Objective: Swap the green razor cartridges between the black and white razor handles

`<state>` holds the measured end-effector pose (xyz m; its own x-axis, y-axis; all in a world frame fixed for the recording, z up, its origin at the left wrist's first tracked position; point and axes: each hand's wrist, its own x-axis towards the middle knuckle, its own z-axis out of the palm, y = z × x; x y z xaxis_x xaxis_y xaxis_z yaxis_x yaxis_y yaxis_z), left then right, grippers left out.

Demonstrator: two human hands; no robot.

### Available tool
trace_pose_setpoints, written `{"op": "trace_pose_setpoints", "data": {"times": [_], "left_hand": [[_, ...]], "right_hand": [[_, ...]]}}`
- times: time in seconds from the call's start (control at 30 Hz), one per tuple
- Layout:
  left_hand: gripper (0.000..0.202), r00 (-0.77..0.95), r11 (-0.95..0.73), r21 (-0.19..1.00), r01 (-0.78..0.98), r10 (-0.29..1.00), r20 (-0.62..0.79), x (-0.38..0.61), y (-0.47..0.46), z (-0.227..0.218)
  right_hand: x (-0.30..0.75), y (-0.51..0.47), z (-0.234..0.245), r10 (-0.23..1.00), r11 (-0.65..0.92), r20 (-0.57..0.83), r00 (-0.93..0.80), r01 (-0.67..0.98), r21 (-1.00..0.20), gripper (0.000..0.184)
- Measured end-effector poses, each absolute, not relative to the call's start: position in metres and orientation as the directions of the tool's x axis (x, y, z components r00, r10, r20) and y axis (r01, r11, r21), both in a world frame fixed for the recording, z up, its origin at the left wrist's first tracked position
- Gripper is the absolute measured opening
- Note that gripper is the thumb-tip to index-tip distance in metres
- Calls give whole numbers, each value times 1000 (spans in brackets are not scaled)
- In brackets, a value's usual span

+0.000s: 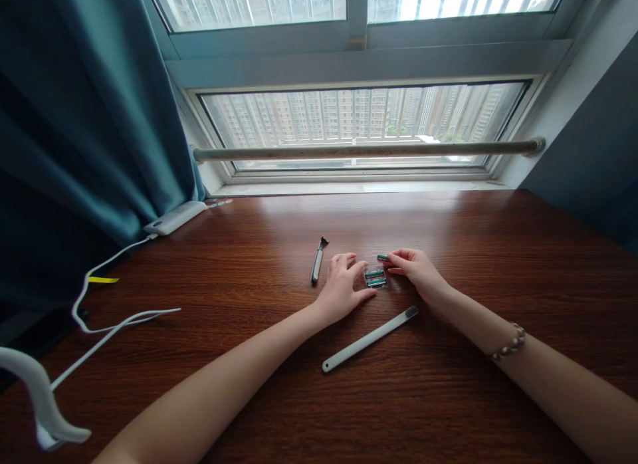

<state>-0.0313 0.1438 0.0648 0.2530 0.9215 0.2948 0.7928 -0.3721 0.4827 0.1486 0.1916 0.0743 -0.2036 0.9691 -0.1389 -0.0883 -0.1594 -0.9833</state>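
A small clear plastic case (375,276) lies on the table with green-and-black razor cartridges in it. My left hand (343,286) grips the case from its left side, thumb at the near edge and index finger towards the far one. Between the thumb and fingers of my right hand (413,268) is a razor cartridge (383,258), raised just beyond the case's far right corner. Left of my left hand, a grey-and-black razor handle (318,262) lies with its head pointing away. Nearer to me rests a long white stick (369,340) with a dark patch at its right end.
The brown wooden table (239,271) reaches back to the window (363,118), where a metal rail (369,150) runs across. At left are a white power strip (175,217), a white cable (107,251), a curved white stand (42,397) and a blue curtain (100,105).
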Motion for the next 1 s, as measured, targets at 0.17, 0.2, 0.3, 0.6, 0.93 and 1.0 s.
{"op": "trace_pose_setpoints", "data": {"times": [0.17,0.2,0.3,0.6,0.93,1.0], "left_hand": [[52,258,-313,466,827,949,180,-28,151,64],[53,257,-298,467,832,955,150,-26,153,64],[55,264,-274,475,836,960,89,-14,163,68],[59,300,-293,506,811,951,68,25,195,70],[53,108,-435,542,719,841,531,1,154,98],[45,124,-459,511,727,820,559,-6,143,103]], "right_hand": [[156,200,76,992,-125,-118,-54,-153,-980,26],[159,202,75,992,-125,-124,-19,-164,-978,26],[167,210,73,985,-133,-151,83,-189,-973,27],[177,217,78,975,-113,-153,162,-231,-966,35],[156,178,102,979,-118,-80,-188,-204,-972,30],[150,167,104,964,-128,-85,-253,-160,-979,30]]}}
